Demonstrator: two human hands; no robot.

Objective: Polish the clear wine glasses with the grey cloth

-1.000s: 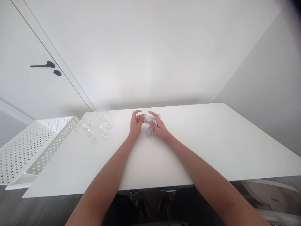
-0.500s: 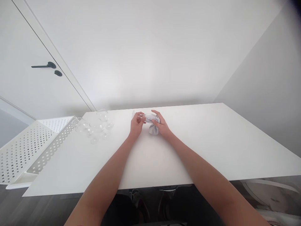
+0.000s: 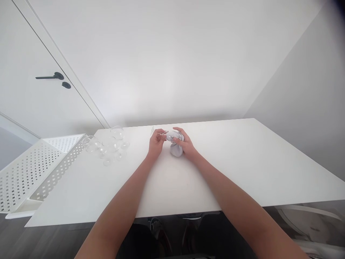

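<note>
A clear wine glass (image 3: 168, 134) lies sideways between my hands above the far side of the table, its foot pointing left and its bowl right. My left hand (image 3: 156, 141) is closed around the stem, with the foot sticking out beyond the fingers. Around the bowl, my right hand (image 3: 185, 142) is closed on a pale grey cloth (image 3: 176, 149). Part of the cloth shows through the glass inside the bowl, and a bunched end hangs below. The right fingertips are partly hidden behind the bowl.
Several clear stemmed glasses (image 3: 110, 142) stand together at the left of the white table (image 3: 237, 162). A white perforated rack (image 3: 32, 169) is beyond the left edge. A wall rises behind, and a door with a dark handle (image 3: 50, 76) is at the left.
The cloth has shifted slightly at the bowl, and its hanging end sits a little lower and fuller. Both hands keep their grips in nearly the same place.
</note>
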